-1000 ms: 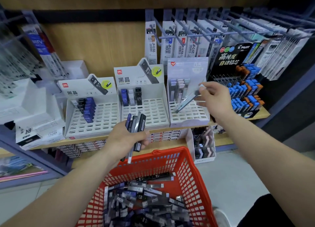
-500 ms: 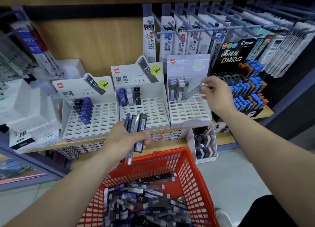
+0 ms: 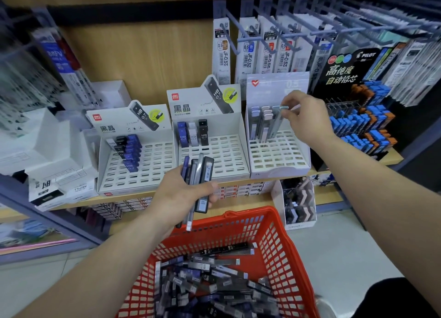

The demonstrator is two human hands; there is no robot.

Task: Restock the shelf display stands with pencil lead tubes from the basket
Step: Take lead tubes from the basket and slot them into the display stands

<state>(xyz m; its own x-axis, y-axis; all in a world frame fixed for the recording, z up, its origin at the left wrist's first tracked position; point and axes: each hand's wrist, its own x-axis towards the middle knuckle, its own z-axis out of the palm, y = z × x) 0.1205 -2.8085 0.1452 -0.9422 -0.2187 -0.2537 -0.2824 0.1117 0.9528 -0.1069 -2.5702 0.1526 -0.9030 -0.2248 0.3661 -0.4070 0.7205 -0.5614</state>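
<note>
My right hand [image 3: 303, 117] pinches the top of a pale grey lead tube [image 3: 276, 123], which stands nearly upright in the back row of the right white display stand [image 3: 279, 157], beside two or three other pale tubes. My left hand [image 3: 181, 193] grips a bundle of several dark lead tubes [image 3: 199, 174] above the red basket [image 3: 281, 241]. The basket holds a heap of many black, grey and blue tubes [image 3: 210, 279]. The middle stand [image 3: 214, 155] has three tubes in its back row. The left stand [image 3: 136, 160] holds a column of blue and black tubes.
A black stand [image 3: 358, 117] with blue and orange tubes is at the right. Hooks with hanging refill packs [image 3: 262, 47] jut out above the stands. White boxes [image 3: 47, 150] lie at the left. A small box of erasers [image 3: 298, 203] sits on the lower shelf.
My right hand has carried the pale tube from a slant over the right stand into its back row, turning it upright. My left hand has kept its bundle almost still.
</note>
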